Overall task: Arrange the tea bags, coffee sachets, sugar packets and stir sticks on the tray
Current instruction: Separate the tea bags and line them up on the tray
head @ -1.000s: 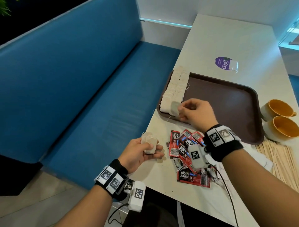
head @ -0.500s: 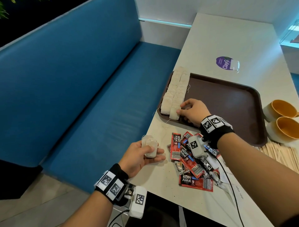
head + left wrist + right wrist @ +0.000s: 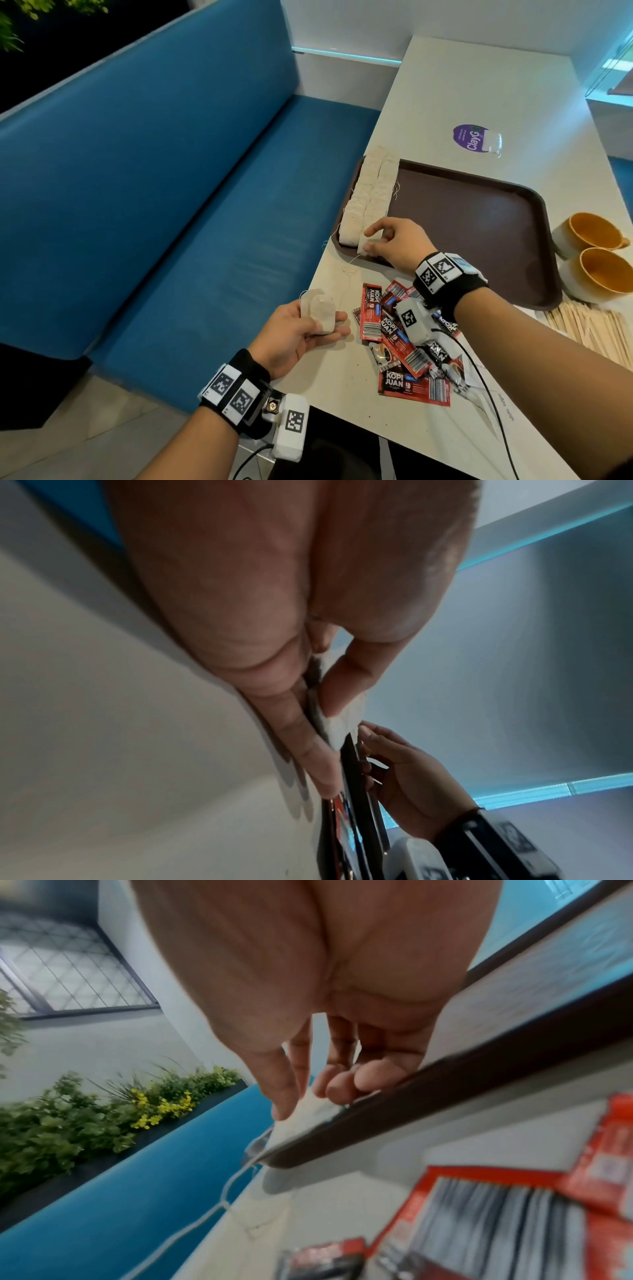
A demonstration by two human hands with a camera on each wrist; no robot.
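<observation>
A brown tray (image 3: 479,222) lies on the white table. Two rows of tea bags (image 3: 373,195) line its left edge. My right hand (image 3: 376,240) is at the tray's near left corner, with thumb and fingers pinching the nearest tea bag (image 3: 363,244) of the right row; it lies on the tray rim (image 3: 445,1091) under the fingers (image 3: 329,1088). My left hand (image 3: 301,332) hovers near the table's left edge, its thumb holding a few tea bags (image 3: 320,311) against the fingers (image 3: 308,750). Red coffee sachets (image 3: 400,339) lie heaped below the right wrist. Wooden stir sticks (image 3: 589,325) lie at the right.
Two yellow cups (image 3: 596,253) stand right of the tray. White sugar packets (image 3: 479,387) lie partly under the sachets and my right forearm. A purple sticker (image 3: 474,138) is beyond the tray. A blue bench (image 3: 171,205) runs along the table's left side.
My right hand has brought its tea bag down from above the tray's edge onto the near end of the right row. The left hand has stayed almost still with its tea bags.
</observation>
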